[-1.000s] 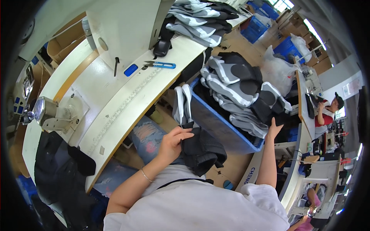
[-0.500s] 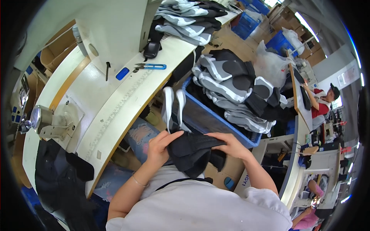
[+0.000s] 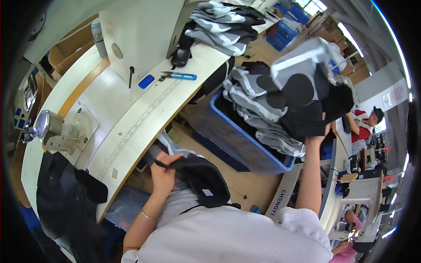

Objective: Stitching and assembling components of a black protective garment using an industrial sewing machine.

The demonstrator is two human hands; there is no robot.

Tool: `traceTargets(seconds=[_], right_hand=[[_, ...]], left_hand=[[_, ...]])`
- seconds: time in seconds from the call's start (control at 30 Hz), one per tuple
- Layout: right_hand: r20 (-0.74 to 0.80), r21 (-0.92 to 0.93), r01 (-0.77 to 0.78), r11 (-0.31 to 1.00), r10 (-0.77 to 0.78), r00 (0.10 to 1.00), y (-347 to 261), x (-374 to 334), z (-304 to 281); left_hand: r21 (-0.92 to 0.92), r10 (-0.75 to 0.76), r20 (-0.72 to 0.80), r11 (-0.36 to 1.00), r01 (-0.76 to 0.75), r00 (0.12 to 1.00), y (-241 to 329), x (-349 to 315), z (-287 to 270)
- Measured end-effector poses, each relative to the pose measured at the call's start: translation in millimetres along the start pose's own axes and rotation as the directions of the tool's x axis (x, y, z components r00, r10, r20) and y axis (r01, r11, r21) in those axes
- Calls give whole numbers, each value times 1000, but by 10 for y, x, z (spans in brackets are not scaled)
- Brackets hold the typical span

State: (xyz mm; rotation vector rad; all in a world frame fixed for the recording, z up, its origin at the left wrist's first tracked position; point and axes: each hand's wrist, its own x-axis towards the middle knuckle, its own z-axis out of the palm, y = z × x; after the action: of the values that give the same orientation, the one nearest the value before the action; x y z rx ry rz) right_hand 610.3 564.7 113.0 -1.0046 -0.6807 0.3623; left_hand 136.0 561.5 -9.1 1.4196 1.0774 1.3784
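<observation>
My left hand (image 3: 163, 174) is closed on the edge of a black fabric piece (image 3: 204, 177) with a small white label. The piece hangs in front of my body, with a pale grey part showing behind it. Out to the right, my right hand (image 3: 319, 133) grips the black lower end of a grey-and-black padded fabric piece (image 3: 299, 89) with white trim and a dark oval patch. That piece is raised over a pile of similar pieces (image 3: 263, 109) in a blue crate (image 3: 239, 147). Its fabric hides part of my right fingers.
On the white sewing table (image 3: 142, 114) lie blue thread snips (image 3: 180, 76) and a blue oval object (image 3: 146, 81). A sewing machine (image 3: 63, 129) stands at the left, with black fabric (image 3: 66, 197) beside it. More grey pieces (image 3: 223, 26) are stacked at the back. A co-worker (image 3: 366, 125) sits far right.
My right hand has left the black piece near my lap and moved up and right, now holding a grey-and-black piece above the crate. My left hand has shifted slightly left, still holding black fabric.
</observation>
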Motion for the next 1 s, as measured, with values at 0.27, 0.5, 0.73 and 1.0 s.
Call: traceTargets(seconds=[0.27, 0.5, 0.73, 1.0], right_hand=[[-330, -67, -423, 904, 380, 864, 1172, 80, -673], [-179, -475, 95, 875, -201, 963, 504, -444, -184], [940, -341, 561, 755, 293, 177, -232, -1699, 1711], [632, -273, 805, 527, 729, -263, 89, -1651, 2086]], left_hand=[[-19, 118, 275, 993, -118, 954, 207, 29, 184], [107, 232, 500, 939, -326, 834, 320, 22, 273], [70, 510, 655, 695, -716, 558, 679, 17, 603], [218, 592, 634, 480, -850, 497, 631, -108, 430]])
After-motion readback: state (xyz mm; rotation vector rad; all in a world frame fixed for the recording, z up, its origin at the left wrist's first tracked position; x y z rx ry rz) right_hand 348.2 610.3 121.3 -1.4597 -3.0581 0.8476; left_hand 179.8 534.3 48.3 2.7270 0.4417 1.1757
